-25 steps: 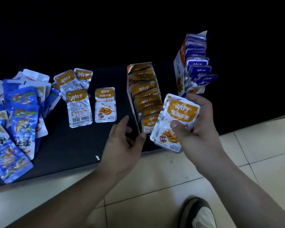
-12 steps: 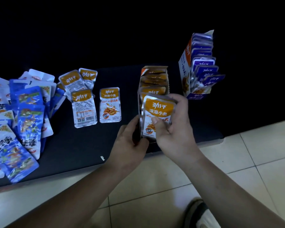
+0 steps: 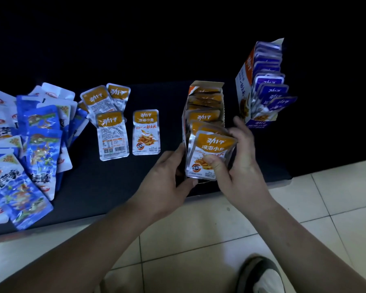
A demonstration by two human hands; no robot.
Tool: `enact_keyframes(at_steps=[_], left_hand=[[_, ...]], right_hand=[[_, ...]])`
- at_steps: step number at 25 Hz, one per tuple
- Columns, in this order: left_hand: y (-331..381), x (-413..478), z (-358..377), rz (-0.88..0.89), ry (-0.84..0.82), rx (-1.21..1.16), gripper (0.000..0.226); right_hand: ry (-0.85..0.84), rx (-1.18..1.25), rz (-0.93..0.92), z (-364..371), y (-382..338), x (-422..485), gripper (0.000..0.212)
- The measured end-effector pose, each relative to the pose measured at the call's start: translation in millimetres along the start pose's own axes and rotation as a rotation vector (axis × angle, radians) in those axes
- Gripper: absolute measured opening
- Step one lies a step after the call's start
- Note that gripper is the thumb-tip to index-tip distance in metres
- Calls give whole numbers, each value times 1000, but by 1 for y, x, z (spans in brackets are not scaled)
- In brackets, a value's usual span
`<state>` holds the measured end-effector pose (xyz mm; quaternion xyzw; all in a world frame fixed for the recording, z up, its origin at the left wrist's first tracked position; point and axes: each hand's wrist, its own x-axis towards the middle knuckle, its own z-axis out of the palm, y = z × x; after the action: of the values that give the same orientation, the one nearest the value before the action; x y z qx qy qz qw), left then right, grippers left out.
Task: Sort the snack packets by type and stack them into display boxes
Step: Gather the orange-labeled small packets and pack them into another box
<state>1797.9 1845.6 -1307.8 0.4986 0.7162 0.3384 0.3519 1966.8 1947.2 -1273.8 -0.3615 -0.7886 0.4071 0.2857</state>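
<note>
Pinched upright in the right hand [image 3: 241, 166], the orange packet [image 3: 211, 149] has the thumb pressed on its printed face and the fingers curled round its right edge. It stands at the near end of the orange display box [image 3: 205, 85]. The left hand [image 3: 167, 176] grips that box's near left corner, fingers curled against the wall.

The row inside already looks crowded and leaning. Forcing this packet down could buckle it or bow the thin card wall. Since the box sits close to the near edge of the mat [image 3: 114, 182], a hard push might slide it off.

The packet lies wholly inside the grip, its lower edge about at the box's front lip. Left of the box, loose orange packets [image 3: 112, 134] lie flat, unsorted. Farther left is a heap of blue packets [image 3: 36, 144]. Behind the box and to its right stands the purple display box [image 3: 244, 81], well filled.
</note>
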Motion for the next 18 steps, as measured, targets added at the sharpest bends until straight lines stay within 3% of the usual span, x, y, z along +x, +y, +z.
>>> enact_keyframes(at_steps=[3,10,15,18], left_hand=[[2,3,0,13,19,108,75],[7,6,6,144,265,159,29],[4,6,5,234,360,285,32],[7,7,3,243,400,302,40]], right_hand=[[-10,68,124,4,-3,-9,56],[-22,176,175,-5,-5,-8,61],[-65,20,121,-17,-10,-3,57],[-47,62,142,-20,-12,0,62]])
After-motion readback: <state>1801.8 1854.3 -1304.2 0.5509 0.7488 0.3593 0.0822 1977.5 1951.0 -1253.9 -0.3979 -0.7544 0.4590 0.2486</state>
